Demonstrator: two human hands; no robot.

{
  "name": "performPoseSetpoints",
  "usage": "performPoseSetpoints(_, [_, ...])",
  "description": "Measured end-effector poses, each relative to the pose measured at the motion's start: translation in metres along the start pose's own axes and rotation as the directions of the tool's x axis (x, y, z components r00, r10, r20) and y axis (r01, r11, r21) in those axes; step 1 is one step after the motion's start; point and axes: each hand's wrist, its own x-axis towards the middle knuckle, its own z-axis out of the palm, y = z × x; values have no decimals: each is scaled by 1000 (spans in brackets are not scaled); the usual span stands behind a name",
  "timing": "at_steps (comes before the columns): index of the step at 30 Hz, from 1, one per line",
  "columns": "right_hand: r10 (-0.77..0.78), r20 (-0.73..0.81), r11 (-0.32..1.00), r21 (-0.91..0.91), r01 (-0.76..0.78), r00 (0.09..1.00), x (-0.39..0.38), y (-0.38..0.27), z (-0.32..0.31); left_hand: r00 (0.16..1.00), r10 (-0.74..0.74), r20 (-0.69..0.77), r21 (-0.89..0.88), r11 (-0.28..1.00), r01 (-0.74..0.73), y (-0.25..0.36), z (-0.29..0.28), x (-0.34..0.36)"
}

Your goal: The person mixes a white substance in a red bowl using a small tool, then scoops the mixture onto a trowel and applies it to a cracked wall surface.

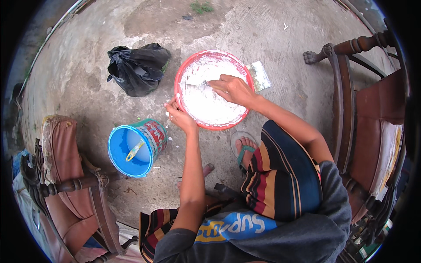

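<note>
A round red basin (pixel 178 72) on the concrete holds a white paste, smeared over its bottom and up its sides. My left hand (pixel 181 118) grips the rim at the near left, thumb outside. Over the paste, my right hand (pixel 234 91) is closed round a flat, paste-coated scraper (pixel 196 84), its blade pointing left; the handle is hidden by the fingers. Nearer me on the left, a blue bucket (pixel 112 147) contains cloudy whitish liquid and a brush with a yellow handle (pixel 135 151).
A crumpled black plastic bag (pixel 139 70) lies left of the basin. Beside its right rim is a flat plastic packet (pixel 259 75). Wooden chairs with worn brown upholstery stand at left (pixel 66 151) and right (pixel 379 101). My sandalled foot (pixel 244 149) is just below the basin.
</note>
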Motion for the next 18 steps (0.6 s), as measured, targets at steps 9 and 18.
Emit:
performPoseSetpoints(9, [85,79,996,-22,-84,993,-2,6,16,994,-65,-91,33,997,69,1,11,-1])
performPoseSetpoints(18, [142,-51,985,-91,-147,989,9,0,5,998,-33,-52,-12,999,32,6,16,-5])
